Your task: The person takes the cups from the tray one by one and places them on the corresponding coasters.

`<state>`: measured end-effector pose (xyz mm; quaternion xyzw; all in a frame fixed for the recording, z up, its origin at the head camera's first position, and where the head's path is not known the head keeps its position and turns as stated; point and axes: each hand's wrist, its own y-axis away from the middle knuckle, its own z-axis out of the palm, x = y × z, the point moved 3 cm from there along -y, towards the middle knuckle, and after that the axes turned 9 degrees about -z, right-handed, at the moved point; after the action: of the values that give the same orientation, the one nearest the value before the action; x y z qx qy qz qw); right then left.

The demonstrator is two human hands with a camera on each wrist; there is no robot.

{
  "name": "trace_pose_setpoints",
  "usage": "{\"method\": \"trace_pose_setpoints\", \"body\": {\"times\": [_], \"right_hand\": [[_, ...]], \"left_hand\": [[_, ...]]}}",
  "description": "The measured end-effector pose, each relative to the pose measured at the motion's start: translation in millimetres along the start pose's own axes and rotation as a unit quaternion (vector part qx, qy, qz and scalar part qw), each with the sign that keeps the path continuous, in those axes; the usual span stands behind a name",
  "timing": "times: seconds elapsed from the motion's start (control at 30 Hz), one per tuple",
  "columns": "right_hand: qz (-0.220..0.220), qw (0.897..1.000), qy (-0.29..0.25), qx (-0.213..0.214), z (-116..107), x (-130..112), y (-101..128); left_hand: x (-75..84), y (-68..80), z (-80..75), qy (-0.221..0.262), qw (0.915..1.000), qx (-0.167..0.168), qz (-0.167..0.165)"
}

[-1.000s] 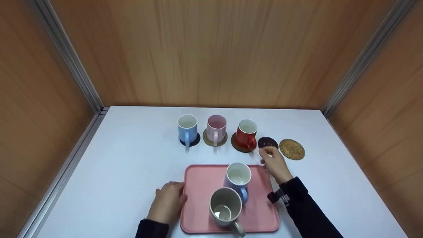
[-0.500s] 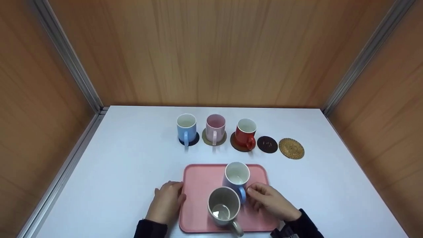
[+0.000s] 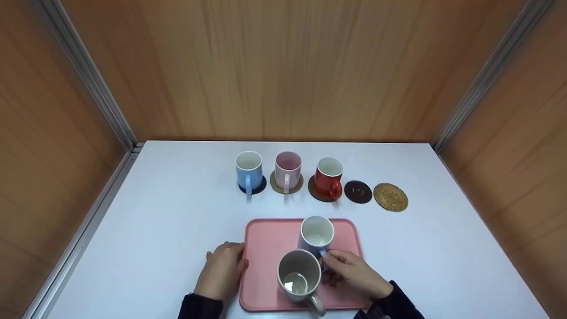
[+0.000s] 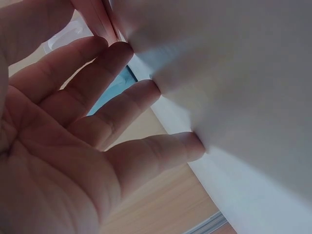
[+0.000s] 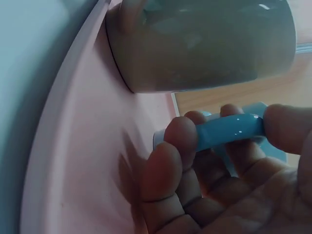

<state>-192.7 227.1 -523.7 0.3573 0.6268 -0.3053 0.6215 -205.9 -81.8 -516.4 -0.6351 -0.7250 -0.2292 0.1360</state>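
Observation:
A pink tray (image 3: 266, 239) lies near the table's front edge with two mugs on it. My right hand (image 3: 350, 270) curls its fingers (image 5: 183, 134) round the blue handle (image 5: 229, 130) of the pale blue mug (image 3: 316, 232). Just in front of it stands a grey mug (image 3: 299, 277), also seen close up in the right wrist view (image 5: 204, 44). My left hand (image 3: 223, 268) rests flat against the tray's left rim, with its fingers (image 4: 131, 105) straight on the white table.
At the back stand a blue mug (image 3: 248, 167), a pink mug (image 3: 288, 169) and a red mug (image 3: 329, 176), each on a coaster. A dark coaster (image 3: 358, 192) and a woven coaster (image 3: 390, 196) lie bare to their right. Wooden walls enclose the table.
My right hand drew back from the dark coaster to the tray and took hold of the pale blue mug's handle. The left hand stayed at the tray's rim.

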Motion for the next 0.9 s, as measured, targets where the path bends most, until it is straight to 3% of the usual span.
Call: {"method": "trace_pose_setpoints", "body": {"times": [0.43,0.73,0.9], "right_hand": [[-0.009,1.0,0.007,-0.007,-3,-3,1],[0.037,0.998,-0.021,0.049,-18,-3,7],[0.037,0.997,-0.018,0.067,-19,-3,7]], "left_hand": [[-0.3,0.4,-0.2,0.006,1.0,-0.005,0.001],[-0.9,0.4,-0.6,0.008,1.0,-0.003,0.003],[-0.4,0.7,-1.1,-0.006,1.0,0.003,0.007]]}}
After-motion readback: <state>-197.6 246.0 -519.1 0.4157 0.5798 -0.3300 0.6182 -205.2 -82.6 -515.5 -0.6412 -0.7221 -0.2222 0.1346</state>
